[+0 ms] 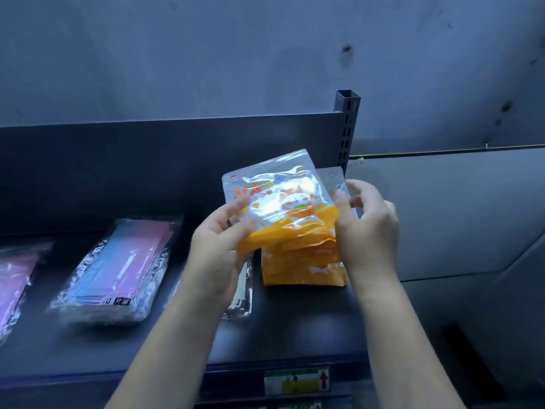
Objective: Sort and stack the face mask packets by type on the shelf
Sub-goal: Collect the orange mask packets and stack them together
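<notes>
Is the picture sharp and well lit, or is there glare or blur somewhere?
Head view: dim, bluish light; strong glare on the clear front of the orange packet held by both hands; the pink-blue packets at left look soft and smeared; the shelf edge bends slightly from the wide lens.

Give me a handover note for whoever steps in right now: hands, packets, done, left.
Left hand: gripping the lower left edge of the orange cartoon packet.
Right hand: fingers at that packet's right edge, near its top corner.
The packet is held tilted just above the orange stack at the right end of the shelf, not yet laid flat.
Done: pink-blue packets lie in a pile left of centre; another pink pile sits at the far left.
Left: set the held packet on the orange stack and square it. A clear packet beside the stack, partly hidden by the left hand, may need sorting.
</notes>
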Demonstrator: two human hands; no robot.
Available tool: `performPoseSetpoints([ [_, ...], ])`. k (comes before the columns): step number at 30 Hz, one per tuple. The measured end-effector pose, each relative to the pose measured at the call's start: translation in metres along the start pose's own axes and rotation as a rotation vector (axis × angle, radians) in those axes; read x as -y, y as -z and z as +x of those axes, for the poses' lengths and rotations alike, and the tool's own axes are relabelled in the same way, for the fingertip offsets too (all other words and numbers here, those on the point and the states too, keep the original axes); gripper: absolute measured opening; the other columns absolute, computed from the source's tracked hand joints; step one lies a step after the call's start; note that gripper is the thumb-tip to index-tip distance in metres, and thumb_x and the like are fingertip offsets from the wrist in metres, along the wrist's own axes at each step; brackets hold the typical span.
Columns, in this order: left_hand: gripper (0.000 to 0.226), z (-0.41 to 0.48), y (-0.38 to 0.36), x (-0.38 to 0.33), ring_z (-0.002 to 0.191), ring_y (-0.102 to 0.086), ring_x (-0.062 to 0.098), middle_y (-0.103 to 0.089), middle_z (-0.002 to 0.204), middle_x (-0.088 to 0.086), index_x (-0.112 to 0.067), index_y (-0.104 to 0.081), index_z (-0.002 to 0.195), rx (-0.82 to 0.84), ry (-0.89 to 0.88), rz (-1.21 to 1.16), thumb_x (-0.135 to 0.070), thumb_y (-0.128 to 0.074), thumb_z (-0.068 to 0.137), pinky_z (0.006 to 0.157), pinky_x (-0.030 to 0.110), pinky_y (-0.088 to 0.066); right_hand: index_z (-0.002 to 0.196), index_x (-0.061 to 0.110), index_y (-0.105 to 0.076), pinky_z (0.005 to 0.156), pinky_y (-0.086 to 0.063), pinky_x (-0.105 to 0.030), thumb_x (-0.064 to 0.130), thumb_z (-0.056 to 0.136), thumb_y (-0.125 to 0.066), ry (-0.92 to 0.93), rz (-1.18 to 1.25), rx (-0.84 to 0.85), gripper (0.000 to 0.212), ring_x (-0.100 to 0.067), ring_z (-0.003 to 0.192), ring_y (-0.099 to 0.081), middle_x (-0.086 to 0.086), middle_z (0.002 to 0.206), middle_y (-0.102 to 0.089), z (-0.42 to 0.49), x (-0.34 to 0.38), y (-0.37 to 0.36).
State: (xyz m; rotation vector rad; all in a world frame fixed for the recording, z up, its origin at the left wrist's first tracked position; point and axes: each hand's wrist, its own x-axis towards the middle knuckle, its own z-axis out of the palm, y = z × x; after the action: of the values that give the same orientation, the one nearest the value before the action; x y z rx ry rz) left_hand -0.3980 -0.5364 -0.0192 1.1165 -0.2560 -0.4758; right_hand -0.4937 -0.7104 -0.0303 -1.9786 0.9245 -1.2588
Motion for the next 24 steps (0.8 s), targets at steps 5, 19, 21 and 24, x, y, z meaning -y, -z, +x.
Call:
performPoseSetpoints([
  [5, 0.034, 0.008, -0.03, 0.003, 0.096, -0.076, 0.032, -0.078, 0.107, 0.015, -0.028, -0.076, 0.113, 0.012, -0.098, 0.325, -0.007, -0.079, 0.086, 0.091, 0.049, -0.06, 0.117, 0.025, -0.072, 0.065, -0.056, -0.022, 0.022, 0.108, -0.05, -0.179, 0.236, 0.029, 0.024, -0.009, 0.088, -0.07, 0.009, 0.097, -0.074, 0.007, -0.005, 0.012],
  [19, 0.035, 0.023, -0.047, 0.028, 0.127, -0.051, -0.002, -0.059, 0.132, -0.013, -0.029, -0.07, 0.13, 0.032, -0.33, 0.895, -0.03, -0.071, 0.095, 0.093, 0.008, -0.036, 0.106, 0.022, -0.079, 0.09, -0.051, -0.036, 0.03, 0.095, -0.068, -0.047, -0.018, 0.167, 0.017, -0.026, 0.108, -0.063, 0.001, 0.109, -0.069, 0.003, -0.014, 0.011],
  [21, 0.035, 0.025, -0.047, 0.03, 0.148, -0.038, 0.01, -0.052, 0.149, -0.005, -0.03, -0.069, 0.132, 0.025, -0.337, 0.935, -0.031, -0.067, 0.097, 0.102, 0.019, -0.032, 0.111, 0.021, -0.078, 0.092, -0.049, -0.033, 0.03, 0.095, -0.069, -0.043, -0.015, 0.182, 0.02, -0.026, 0.113, -0.061, -0.001, 0.117, -0.067, 0.0, -0.012, 0.009],
  [24, 0.037, 0.025, -0.044, 0.03, 0.156, -0.024, 0.012, -0.036, 0.166, 0.001, -0.033, -0.065, 0.138, 0.016, -0.312, 0.956, -0.036, -0.063, 0.101, 0.109, 0.025, -0.028, 0.123, 0.021, -0.071, 0.096, -0.041, -0.032, 0.034, 0.097, -0.066, -0.097, -0.05, 0.176, 0.03, -0.027, 0.122, -0.053, -0.001, 0.131, -0.061, -0.003, -0.009, 0.009],
])
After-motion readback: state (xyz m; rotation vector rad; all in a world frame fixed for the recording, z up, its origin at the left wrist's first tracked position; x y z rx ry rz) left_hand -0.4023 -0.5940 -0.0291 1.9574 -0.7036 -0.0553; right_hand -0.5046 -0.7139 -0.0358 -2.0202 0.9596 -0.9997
